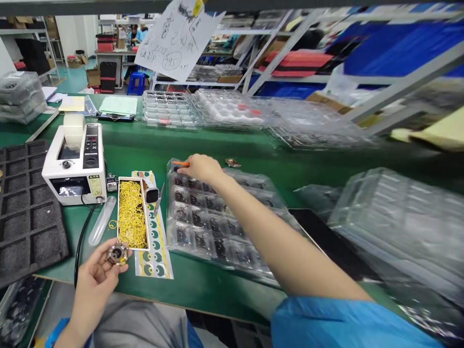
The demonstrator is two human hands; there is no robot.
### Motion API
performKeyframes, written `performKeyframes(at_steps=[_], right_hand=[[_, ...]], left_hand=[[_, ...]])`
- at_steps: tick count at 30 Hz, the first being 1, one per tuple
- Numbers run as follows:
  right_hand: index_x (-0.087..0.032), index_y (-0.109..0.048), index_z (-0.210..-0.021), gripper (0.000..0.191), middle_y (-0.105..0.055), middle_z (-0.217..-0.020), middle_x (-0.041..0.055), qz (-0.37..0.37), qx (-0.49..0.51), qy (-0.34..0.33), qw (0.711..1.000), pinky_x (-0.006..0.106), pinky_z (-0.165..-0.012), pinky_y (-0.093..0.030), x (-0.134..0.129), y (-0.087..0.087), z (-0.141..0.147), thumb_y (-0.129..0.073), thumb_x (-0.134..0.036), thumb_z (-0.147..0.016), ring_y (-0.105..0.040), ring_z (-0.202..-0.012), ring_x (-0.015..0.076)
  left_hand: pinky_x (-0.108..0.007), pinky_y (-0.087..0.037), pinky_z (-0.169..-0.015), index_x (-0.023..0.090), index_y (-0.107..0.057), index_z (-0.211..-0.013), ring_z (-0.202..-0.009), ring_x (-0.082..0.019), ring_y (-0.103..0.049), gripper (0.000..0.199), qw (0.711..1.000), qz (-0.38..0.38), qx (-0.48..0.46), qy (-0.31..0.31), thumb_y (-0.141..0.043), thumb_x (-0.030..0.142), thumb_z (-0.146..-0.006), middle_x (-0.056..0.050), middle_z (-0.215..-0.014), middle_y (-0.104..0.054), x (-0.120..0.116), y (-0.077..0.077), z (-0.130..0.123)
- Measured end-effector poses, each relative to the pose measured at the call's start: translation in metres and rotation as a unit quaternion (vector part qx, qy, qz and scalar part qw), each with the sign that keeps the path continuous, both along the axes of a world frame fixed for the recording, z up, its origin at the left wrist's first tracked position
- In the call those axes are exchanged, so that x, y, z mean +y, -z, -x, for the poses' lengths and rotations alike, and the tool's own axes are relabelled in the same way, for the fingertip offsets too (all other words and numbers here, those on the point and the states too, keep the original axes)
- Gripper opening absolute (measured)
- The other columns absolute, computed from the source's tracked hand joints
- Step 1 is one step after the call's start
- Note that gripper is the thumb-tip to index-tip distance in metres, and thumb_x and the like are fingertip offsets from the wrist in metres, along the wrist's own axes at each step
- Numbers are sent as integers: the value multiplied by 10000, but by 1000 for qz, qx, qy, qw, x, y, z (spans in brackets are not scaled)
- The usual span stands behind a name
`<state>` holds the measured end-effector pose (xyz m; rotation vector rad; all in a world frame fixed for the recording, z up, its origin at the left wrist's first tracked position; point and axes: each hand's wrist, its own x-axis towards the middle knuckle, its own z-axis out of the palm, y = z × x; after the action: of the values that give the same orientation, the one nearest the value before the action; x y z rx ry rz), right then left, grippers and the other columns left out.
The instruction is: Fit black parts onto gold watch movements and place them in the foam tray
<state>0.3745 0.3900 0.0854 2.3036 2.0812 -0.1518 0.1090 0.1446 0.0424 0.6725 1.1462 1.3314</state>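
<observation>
In my left hand (94,273), a small round metal-and-black watch-like part (117,253) is pinched between the fingers, near the front of the green bench. My right hand (203,169) reaches across a clear plastic compartment tray (169,208) and grips a thin orange tool (181,164) at the tray's far left corner. Dark parts sit in the tray's compartments, some hidden under my forearm. Just beyond my left hand stands a white box (147,234) full of yellow rings (131,212). One loose yellow ring (113,224) lies to its left.
Left of the box are a white tape dispenser (68,164), a clear tube (102,222) and a black foam tray (47,231). A sticker sheet (159,261), a square black-faced piece (152,195) and tweezers (158,200) lie beside it. Stacked clear trays (398,227) blur at right.
</observation>
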Motion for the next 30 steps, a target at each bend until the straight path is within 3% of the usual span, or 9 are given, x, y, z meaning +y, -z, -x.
performKeyframes(at_steps=[5,11,14,16,18,20,22,25,30], right_hand=[[-134,-672,-986,214,-689,-1040,60,37,25,33,998,413,-899,-538,9,20,9,-660,-341,-933,-660,-977,194],[-121,-640,-777,168,-643,-720,31,2,164,12,986,285,-657,-500,-12,3,9,-652,-242,-893,-621,-680,152],[-128,-648,-845,175,-656,-727,26,-17,259,-49,964,253,-590,-473,-58,-7,19,-638,-301,-870,-594,-619,131],[-147,-642,-1011,263,-682,-784,16,-3,333,-110,936,235,-553,-480,-100,-10,32,-662,-341,-835,-577,-582,109],[-153,-546,-1268,469,-693,-811,17,3,471,-204,858,230,-508,-479,-142,-10,46,-649,-292,-832,-557,-539,101],[-178,-479,-1359,522,-683,-764,-9,2,515,-259,817,235,-602,-531,-176,-10,59,-614,-203,-855,-616,-610,112],[-195,-462,-1377,519,-678,-751,-17,-5,519,-286,805,237,-665,-553,-199,-8,67,-582,-142,-875,-647,-660,116],[-213,-468,-1364,472,-676,-777,-7,-48,508,-304,805,217,-600,-539,-210,-1,70,-550,-115,-910,-647,-647,116],[-250,-634,-1147,302,-717,-817,19,-264,343,-421,797,232,-529,-457,-207,9,61,-550,-87,-907,-602,-605,122]], left_hand=[[-308,-617,-821,176,-682,-1136,-1024,-258,-733,392,1000,3,-7,25,-787,287,-774,-114,-1101,-760,0,12,-4],[-364,-604,-866,198,-658,-1251,-1036,-268,-718,507,995,-31,-22,89,-779,375,-792,-137,-1150,-739,7,30,-6],[-386,-595,-887,221,-652,-1292,-976,-251,-726,546,991,-40,-33,125,-784,406,-796,-128,-1142,-740,14,21,-4],[-381,-592,-886,212,-729,-1168,-951,-241,-722,448,988,-37,-30,146,-788,443,-788,-113,-1101,-745,20,10,-5],[-357,-586,-873,199,-778,-1000,-932,-224,-708,371,985,-32,-25,167,-794,487,-767,-93,-1040,-747,25,-2,-7],[-295,-572,-799,186,-780,-887,-835,-182,-684,370,982,-28,-21,186,-808,523,-736,-64,-916,-739,27,-10,-11],[-232,-516,-659,166,-760,-787,-661,-130,-607,398,980,-20,-6,198,-817,551,-707,-25,-726,-680,25,-15,-14],[-222,-424,-565,151,-705,-647,-559,-110,-496,451,981,-1,19,194,-817,587,-674,2,-584,-584,22,-17,-16],[-226,-423,-580,156,-665,-572,-565,-116,-490,422,976,42,2,213,-847,532,-630,4,-573,-571,20,-20,-11]])
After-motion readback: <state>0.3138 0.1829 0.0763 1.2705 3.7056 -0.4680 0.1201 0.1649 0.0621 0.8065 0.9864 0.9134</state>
